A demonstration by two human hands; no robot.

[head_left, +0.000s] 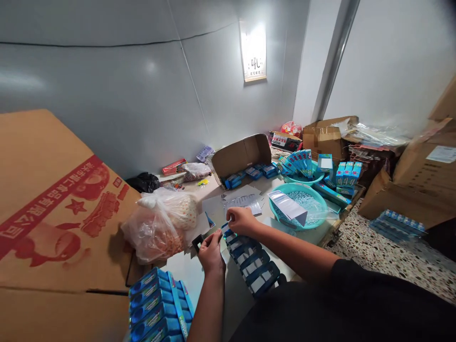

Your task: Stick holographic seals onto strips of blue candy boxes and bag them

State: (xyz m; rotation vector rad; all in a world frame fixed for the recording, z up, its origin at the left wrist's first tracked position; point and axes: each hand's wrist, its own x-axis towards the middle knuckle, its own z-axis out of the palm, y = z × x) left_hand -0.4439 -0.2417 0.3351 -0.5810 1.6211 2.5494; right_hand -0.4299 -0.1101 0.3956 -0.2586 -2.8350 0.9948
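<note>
My left hand (211, 254) is closed, thumb and fingertips pinched together beside a small dark piece (196, 243); what it grips is too small to name. Just right of it, my right hand (242, 221) is curled shut over the far end of a row of blue boxes (258, 270) with white inserts. Its fingertips are partly hidden, so I cannot make out what they hold. At the lower left stands a stack of blue packs (156, 306) with a strip across them. Behind my hands lie clear plastic pieces (245, 202) on the white table.
A turquoise basin (272, 209) holds small pale-blue pieces and a folded white card (288, 206). Behind it, another basin (313, 179) carries blue cartons. A clear bag (160, 228) sits left, beside a big cardboard box (53, 204). An open carton (245, 152) stands at the back.
</note>
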